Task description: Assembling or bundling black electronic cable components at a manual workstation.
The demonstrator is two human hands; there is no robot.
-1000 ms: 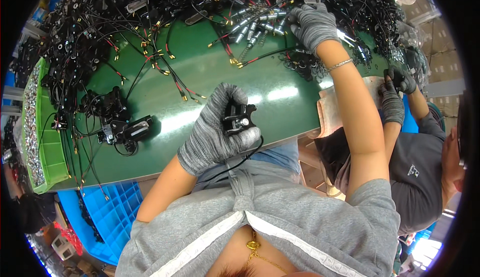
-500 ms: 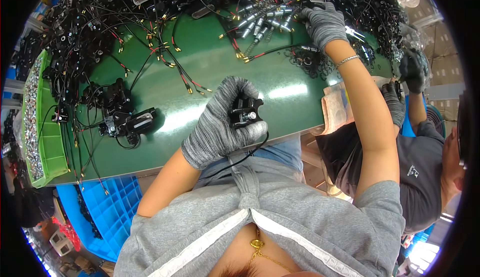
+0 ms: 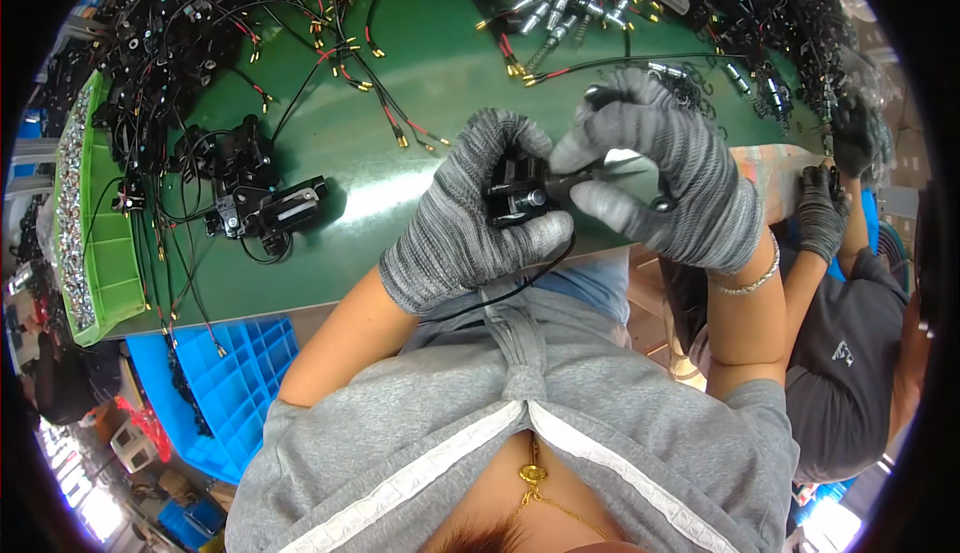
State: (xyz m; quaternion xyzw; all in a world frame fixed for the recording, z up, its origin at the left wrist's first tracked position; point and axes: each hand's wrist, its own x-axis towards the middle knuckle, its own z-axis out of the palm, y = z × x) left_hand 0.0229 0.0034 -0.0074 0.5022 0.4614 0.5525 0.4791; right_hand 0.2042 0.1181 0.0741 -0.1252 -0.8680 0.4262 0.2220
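My left hand (image 3: 465,218), in a grey striped knit glove, is wrapped round a black clamp-like part (image 3: 508,198) with a silver pin in it. A thin black cable (image 3: 530,281) hangs from that part past the thumb. My right hand (image 3: 670,168), gloved alike, is curled close beside the part, thumb and fingers bent toward its right side. Something dark shows at the right fingertips; its kind I cannot make out. Several similar black assemblies (image 3: 245,193) with cables lie to the left on the green table (image 3: 400,238).
Black cables with red wires and gold connectors (image 3: 400,128) spread over the far side. Silver cylinders and springs (image 3: 575,3) are heaped there. A green tray (image 3: 105,263) of small metal parts stands left, a blue crate (image 3: 235,383) below. A co-worker's gloved hand (image 3: 822,211) is at right.
My right hand has come back from the heap of parts at the far side to the black part in my left hand. The left hand keeps its grip.
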